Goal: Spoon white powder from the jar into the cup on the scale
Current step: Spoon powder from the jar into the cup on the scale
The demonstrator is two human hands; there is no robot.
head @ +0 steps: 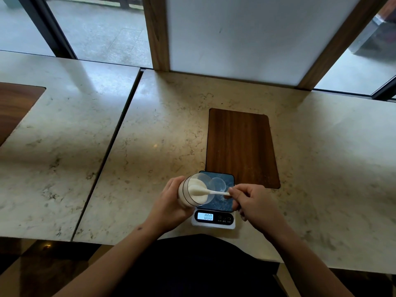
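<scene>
My left hand (pixel 169 202) grips a clear jar (pixel 194 192) of white powder, tilted with its mouth facing right over the scale. My right hand (pixel 249 200) pinches the handle of a white spoon (pixel 211 191). The spoon's bowl sits inside the jar mouth, heaped with powder. A small clear cup (pixel 219 185) stands on the dark platform of the digital scale (pixel 222 219), just behind the spoon handle and partly hidden by the jar. The lit display reads 0.00.
The scale stands near the front edge of a marble counter (pixel 160 136). A dark wooden inlay (pixel 241 146) lies right behind the scale. A seam (pixel 120 129) splits the counter to the left. A white panel with wooden posts (pixel 235 35) rises at the back.
</scene>
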